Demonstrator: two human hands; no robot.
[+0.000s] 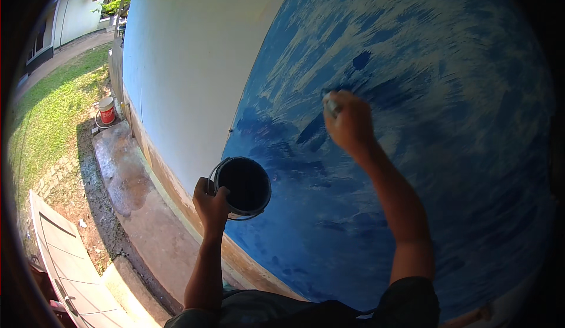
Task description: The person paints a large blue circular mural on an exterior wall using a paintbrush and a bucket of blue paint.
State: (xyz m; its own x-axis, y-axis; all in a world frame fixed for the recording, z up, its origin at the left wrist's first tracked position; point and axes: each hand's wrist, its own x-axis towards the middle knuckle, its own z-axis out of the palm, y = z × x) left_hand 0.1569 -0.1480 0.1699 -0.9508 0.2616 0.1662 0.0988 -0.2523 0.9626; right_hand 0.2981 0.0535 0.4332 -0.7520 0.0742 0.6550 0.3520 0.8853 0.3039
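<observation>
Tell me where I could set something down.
Bare room: the concrete strip between the pale wall and gravel, and the lawn between gravel and far path. Crowded: the strip's far end, around the red-and-white bucket.

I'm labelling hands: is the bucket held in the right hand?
No, the left hand holds the bucket; the right hand is at the blue wall.

bucket (258, 178): round, dark inside, wire handle, mouth up. brush (333, 108): pale, mostly hidden, raised at wall (329, 195), streaky blue, pale patches above.
</observation>
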